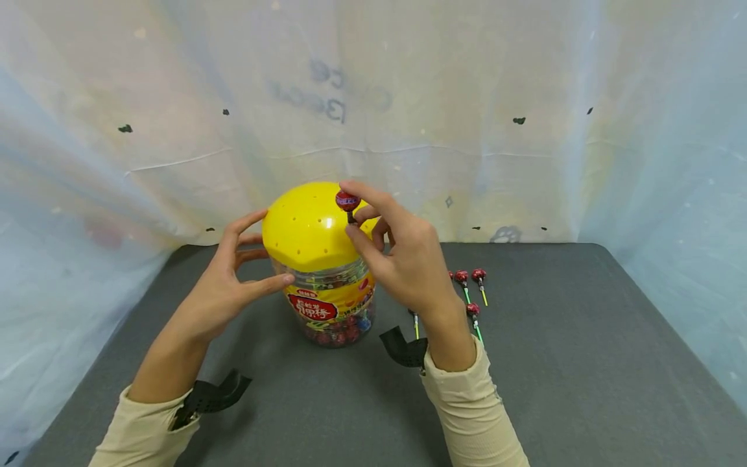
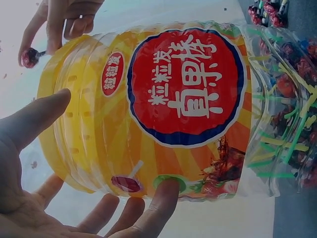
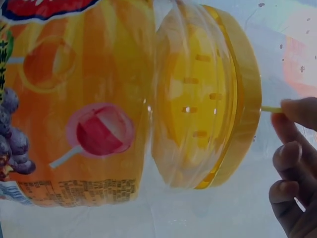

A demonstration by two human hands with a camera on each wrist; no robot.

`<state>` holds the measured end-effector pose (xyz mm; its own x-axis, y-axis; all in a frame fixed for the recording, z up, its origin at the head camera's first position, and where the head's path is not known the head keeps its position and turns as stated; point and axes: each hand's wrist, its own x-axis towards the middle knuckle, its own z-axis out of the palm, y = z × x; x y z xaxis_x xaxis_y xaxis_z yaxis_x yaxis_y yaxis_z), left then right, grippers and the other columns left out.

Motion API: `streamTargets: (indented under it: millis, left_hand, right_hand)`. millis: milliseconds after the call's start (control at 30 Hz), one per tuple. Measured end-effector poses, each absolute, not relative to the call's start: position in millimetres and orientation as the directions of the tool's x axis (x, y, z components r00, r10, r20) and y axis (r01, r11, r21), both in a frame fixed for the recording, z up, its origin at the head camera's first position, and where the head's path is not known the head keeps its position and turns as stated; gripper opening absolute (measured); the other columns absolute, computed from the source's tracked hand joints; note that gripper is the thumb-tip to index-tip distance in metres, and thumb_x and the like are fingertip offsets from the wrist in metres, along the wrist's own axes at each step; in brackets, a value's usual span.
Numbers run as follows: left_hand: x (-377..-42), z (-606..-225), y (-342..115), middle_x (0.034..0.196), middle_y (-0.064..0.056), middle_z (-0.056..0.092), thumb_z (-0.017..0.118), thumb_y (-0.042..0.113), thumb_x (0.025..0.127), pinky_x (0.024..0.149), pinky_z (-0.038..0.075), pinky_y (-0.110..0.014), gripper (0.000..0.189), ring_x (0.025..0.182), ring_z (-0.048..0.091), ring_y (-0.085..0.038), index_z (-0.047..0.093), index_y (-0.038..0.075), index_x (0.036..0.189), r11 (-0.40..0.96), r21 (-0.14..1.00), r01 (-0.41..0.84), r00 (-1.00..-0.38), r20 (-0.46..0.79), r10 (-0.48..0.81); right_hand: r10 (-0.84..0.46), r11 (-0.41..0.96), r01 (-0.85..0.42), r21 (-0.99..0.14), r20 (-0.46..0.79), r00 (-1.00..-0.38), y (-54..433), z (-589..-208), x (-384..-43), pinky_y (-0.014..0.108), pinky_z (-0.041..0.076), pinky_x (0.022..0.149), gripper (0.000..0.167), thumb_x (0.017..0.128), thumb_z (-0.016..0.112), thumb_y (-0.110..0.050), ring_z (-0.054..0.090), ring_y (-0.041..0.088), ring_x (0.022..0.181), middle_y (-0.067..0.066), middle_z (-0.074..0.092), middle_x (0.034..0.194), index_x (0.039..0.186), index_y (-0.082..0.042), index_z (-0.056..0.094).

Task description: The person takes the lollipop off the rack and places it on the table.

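A clear plastic candy jar [image 1: 332, 314] with a yellow domed lid [image 1: 300, 227] stands upright on the table, lollipops showing through its wall. My left hand [image 1: 218, 285] holds the jar from the left, thumb near the lid's lower edge and fingers round the far side. In front of the lid, my right hand [image 1: 408, 263] pinches a red-wrapped lollipop [image 1: 347, 201], candy end up. The left wrist view shows that lollipop [image 2: 30, 58] beyond the lid. A yellow stick [image 3: 270, 109] runs from the right fingertips to the lid's edge in the right wrist view; the candy end is hidden there.
Several wrapped lollipops [image 1: 473, 310] with green and yellow sticks lie on the grey table [image 1: 583, 363], right of the jar and partly behind the right forearm. A pale curtain [image 1: 408, 97] hangs behind the table and along both sides.
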<state>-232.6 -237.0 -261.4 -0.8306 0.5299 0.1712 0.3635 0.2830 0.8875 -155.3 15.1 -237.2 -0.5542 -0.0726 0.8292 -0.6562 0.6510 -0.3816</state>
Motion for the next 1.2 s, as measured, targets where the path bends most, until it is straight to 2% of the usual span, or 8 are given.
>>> streamTargets:
  millis: [167, 567, 933, 1200]
  left_hand:
    - [-231, -261, -237, 0.152, -0.015, 0.026, 0.074, 0.016, 0.090, 0.088, 0.054, -0.051, 0.094, 0.136, 0.034, -0.041, 0.012, 0.042, 0.156, 0.279, 0.890, 0.361, -0.831, 0.171, 0.530]
    - [-233, -262, -235, 0.152, -0.016, 0.027, 0.074, 0.016, 0.090, 0.086, 0.054, -0.050, 0.094, 0.136, 0.036, -0.041, 0.012, 0.042, 0.156, 0.281, 0.885, 0.371, -0.829, 0.180, 0.529]
    - [-235, -265, -237, 0.151, -0.016, 0.028, 0.073, 0.017, 0.091, 0.086, 0.054, -0.049, 0.092, 0.135, 0.036, -0.040, 0.013, 0.042, 0.156, 0.289, 0.876, 0.385, -0.826, 0.187, 0.532]
    - [-236, -266, -237, 0.151, -0.015, 0.028, 0.073, 0.017, 0.091, 0.086, 0.054, -0.048, 0.091, 0.136, 0.035, -0.041, 0.013, 0.043, 0.155, 0.287, 0.877, 0.386, -0.828, 0.192, 0.526]
  right_hand:
    - [-0.023, 0.616, -0.670, -0.415, 0.840, -0.542, 16, -236, -154, 0.025, 0.042, 0.053, 0.047, 0.092, 0.070, -0.010, 0.052, 0.008, 0.061, 0.008, 0.070, 0.098, 0.134, -0.014, 0.051]
    - [-0.012, 0.561, -0.671, -0.485, 0.805, -0.592, 22, -238, -149, 0.025, 0.043, 0.051, 0.050, 0.089, 0.073, -0.007, 0.053, 0.005, 0.054, 0.007, 0.071, 0.093, 0.131, -0.014, 0.047]
    - [-0.037, 0.581, -0.616, -0.532, 0.739, -0.673, 28, -243, -139, 0.026, 0.047, 0.053, 0.051, 0.089, 0.075, -0.010, 0.056, 0.004, 0.055, 0.003, 0.074, 0.091, 0.133, -0.015, 0.050]
    - [-0.067, 0.671, -0.507, -0.541, 0.636, -0.768, 40, -253, -135, 0.024, 0.043, 0.053, 0.050, 0.090, 0.075, -0.017, 0.052, 0.005, 0.055, -0.001, 0.074, 0.091, 0.133, -0.021, 0.050]
